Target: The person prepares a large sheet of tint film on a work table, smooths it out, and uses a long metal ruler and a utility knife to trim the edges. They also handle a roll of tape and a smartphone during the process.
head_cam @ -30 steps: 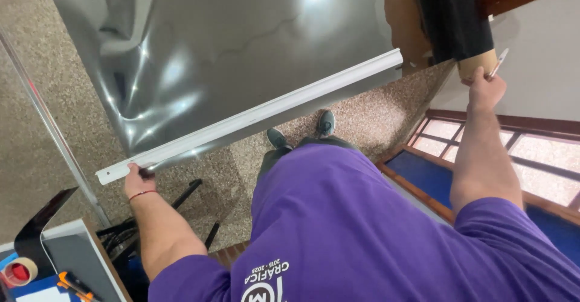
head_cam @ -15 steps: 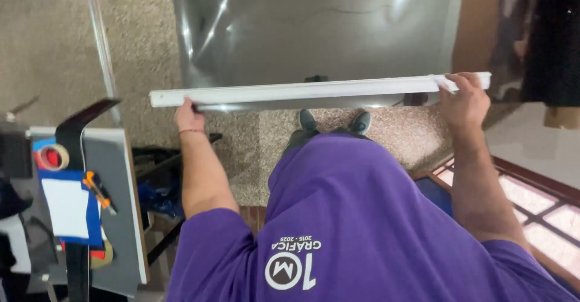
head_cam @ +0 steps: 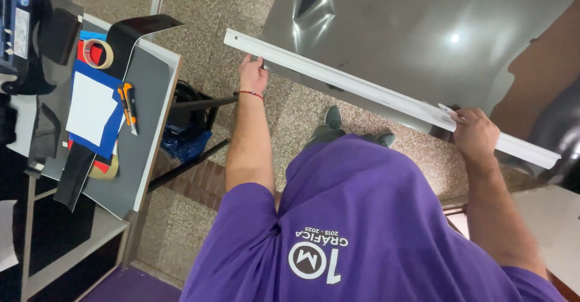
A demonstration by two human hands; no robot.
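One white rail (head_cam: 386,96) ran slantwise from upper centre to the right edge of the frame, with one shiny grey sheet (head_cam: 423,30) behind it filling the upper right. Two hands were on the rail. The left hand (head_cam: 252,72) sat near its upper end, left of centre, fingers closed around the lower edge, forearm stretched straight up the frame, one red thread bracelet (head_cam: 251,94) at the wrist. The right hand (head_cam: 474,134) gripped the rail near its lower end at right, fingers curled over it, elbow bent and forearm rising from the lower right. One purple shirt (head_cam: 362,229) filled the lower centre; two grey shoes (head_cam: 333,118) showed on the speckled floor (head_cam: 205,12) beneath the rail. At left stood one grey-topped table (head_cam: 136,157), well apart from both hands. It carried one roll of tape (head_cam: 97,53), one orange-and-black utility knife (head_cam: 127,106), one white sheet of paper (head_cam: 90,107) on one blue sheet (head_cam: 109,136), and one curled black strip (head_cam: 136,30).
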